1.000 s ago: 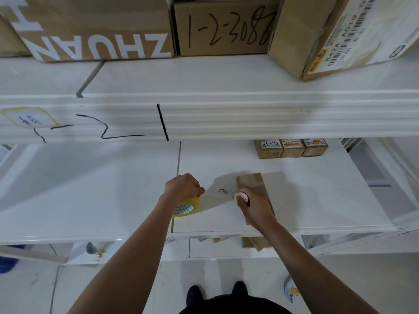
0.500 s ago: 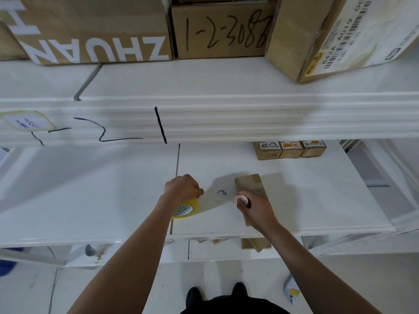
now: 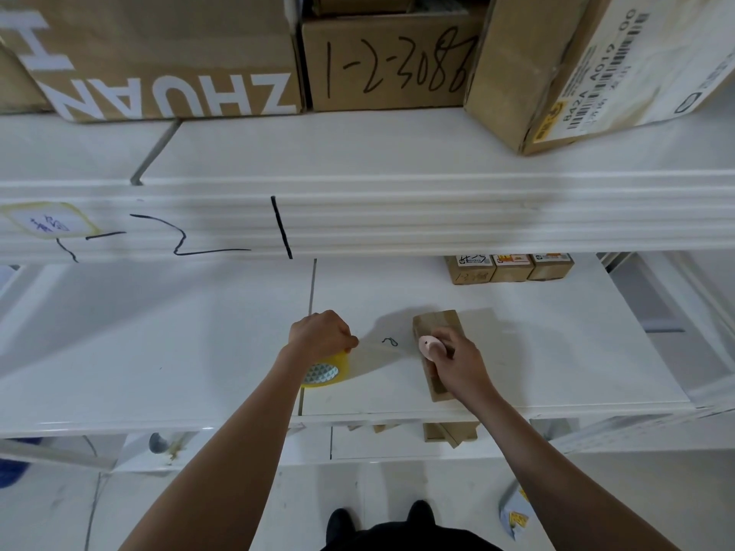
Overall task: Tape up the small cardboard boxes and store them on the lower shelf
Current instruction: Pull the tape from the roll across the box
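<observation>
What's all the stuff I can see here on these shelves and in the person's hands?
Large cardboard boxes: three, brown, upper shelf.
Small taped boxes: three, brown with labels, back of middle shelf.
Small cardboard box: one, brown, front of middle shelf, under the right hand.
Tape roll: one, yellowish clear, in the left hand, strip stretched to the box.
Pink cutter: one, in the right hand; its type is unclear.
Cardboard pieces: several, brown, lower shelf.
Left hand: grip on the tape roll.
Right hand: grip on the cutter, over the box.
Shoes: two, black, floor.

Both forearms bare, no sleeves visible; left hand and right hand ungloved. Black shoes, dark clothing at bottom edge.
</observation>
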Tool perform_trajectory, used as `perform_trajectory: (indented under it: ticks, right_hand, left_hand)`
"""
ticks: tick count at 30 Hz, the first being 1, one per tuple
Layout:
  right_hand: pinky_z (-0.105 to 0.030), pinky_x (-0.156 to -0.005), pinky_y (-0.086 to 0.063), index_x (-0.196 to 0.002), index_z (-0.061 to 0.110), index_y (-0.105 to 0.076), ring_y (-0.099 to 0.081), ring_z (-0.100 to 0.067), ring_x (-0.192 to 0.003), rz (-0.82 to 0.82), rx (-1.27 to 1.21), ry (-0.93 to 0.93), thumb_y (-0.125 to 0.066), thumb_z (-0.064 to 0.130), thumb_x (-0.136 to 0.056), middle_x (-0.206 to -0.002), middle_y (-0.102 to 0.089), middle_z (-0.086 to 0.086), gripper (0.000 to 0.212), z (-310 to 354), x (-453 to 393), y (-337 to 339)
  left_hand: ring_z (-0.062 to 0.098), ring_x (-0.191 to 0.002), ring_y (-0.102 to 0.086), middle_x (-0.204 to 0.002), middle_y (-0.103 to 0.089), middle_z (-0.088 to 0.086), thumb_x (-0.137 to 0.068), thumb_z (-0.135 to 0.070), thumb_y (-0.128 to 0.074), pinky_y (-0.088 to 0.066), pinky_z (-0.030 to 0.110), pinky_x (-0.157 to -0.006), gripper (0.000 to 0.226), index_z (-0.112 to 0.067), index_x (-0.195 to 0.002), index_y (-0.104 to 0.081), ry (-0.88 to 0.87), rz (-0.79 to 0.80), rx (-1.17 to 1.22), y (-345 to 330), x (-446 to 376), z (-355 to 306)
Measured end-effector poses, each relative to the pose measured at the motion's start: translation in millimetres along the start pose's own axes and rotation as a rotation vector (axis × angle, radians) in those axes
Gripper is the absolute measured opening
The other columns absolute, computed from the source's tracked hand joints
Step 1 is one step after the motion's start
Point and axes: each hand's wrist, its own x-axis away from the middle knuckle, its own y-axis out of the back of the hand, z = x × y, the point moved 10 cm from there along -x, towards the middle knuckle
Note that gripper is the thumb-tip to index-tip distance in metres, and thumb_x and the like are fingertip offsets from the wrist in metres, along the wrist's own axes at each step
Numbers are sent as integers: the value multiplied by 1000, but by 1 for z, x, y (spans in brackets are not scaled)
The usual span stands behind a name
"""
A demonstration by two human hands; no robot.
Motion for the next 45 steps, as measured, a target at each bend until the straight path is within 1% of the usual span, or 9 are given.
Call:
perform_trajectory:
  ticks: [4, 13, 21, 25, 28, 32, 36, 41, 45]
  right_hand:
    - [-20, -67, -44, -110, 20, -72, -63, -11, -79, 32, -27, 2, -59, 23, -99, -82, -68, 7, 18, -1, 0, -2]
    - [-8, -66, -44, -94, 28, -71, -61, 11, -85, 37, 10, 24, -64, 23, -95, -91, -71, 14, 8, 6, 2, -5]
    - [-17, -70, -46, -97, 26, -72, -65, 3, -84, -11, -29, 18, -67, 27, -94, -90, -71, 14, 6, 4, 1, -1]
    - [-26, -67, -50, -104, 22, -71, -68, -17, -80, -30, -90, 12, -63, 23, -97, -88, -72, 4, 11, 6, 1, 3]
    - [-29, -72, -55, -108, 23, -70, -69, -19, -84, -17, -86, 3, -64, 24, -96, -92, -72, 4, 13, 7, -1, 2]
    - [-12, -77, -47, -113, 26, -71, -65, -3, -97, -21, 13, 78, -67, 23, -95, -104, -69, 16, 19, 15, 1, 1]
    - [-25, -90, -53, -122, 23, -69, -64, -11, -103, -11, 175, 127, -63, 25, -97, -112, -70, 9, 26, 17, 5, -5]
    - [1, -72, -40, -123, 23, -64, -59, -4, -94, -10, 232, 188, -62, 29, -99, -107, -65, 13, 25, 27, 8, -12]
    - [3, -69, -39, -115, 17, -65, -58, 3, -84, -29, 196, 178, -58, 24, -101, -97, -63, 10, 18, 24, 10, -13]
  left_hand:
    - [17, -83, -61, -79, -65, -13, -82, -50, -63, -39, 28, -67, 24, -31, -73, -74, -1, 4, -11, 0, -1, 0]
    - [14, -84, -61, -80, -67, -13, -82, -63, -64, -42, 31, -73, 34, -33, -70, -74, 2, 70, 29, -4, -3, 8]
    - [6, -79, -60, -74, -68, -18, -64, -87, -64, -42, 29, -68, 54, -34, -68, -71, -22, 49, 29, -5, -1, 7]
    - [4, -77, -59, -71, -66, -21, -59, -87, -68, -40, 28, -67, 52, -35, -65, -69, -46, 21, 29, -3, 0, 6]
    - [7, -79, -60, -72, -67, -19, -61, -86, -68, -42, 28, -69, 52, -34, -66, -70, -54, 6, 18, -3, -1, 4]
    - [10, -83, -62, -77, -70, -17, -64, -87, -64, -46, 30, -73, 58, -32, -74, -73, -68, 2, 6, -4, -2, 2]
    - [10, -81, -61, -76, -68, -15, -65, -90, -59, -43, 30, -72, 62, -30, -72, -72, -60, 15, -27, -6, -3, 1]
    - [10, -76, -59, -72, -66, -14, -69, -90, -53, -43, 31, -71, 64, -28, -67, -69, -40, 13, -44, -8, -6, 3]
    - [11, -78, -59, -72, -65, -16, -71, -86, -57, -42, 31, -71, 57, -31, -66, -68, -36, 12, -42, -8, -7, 4]
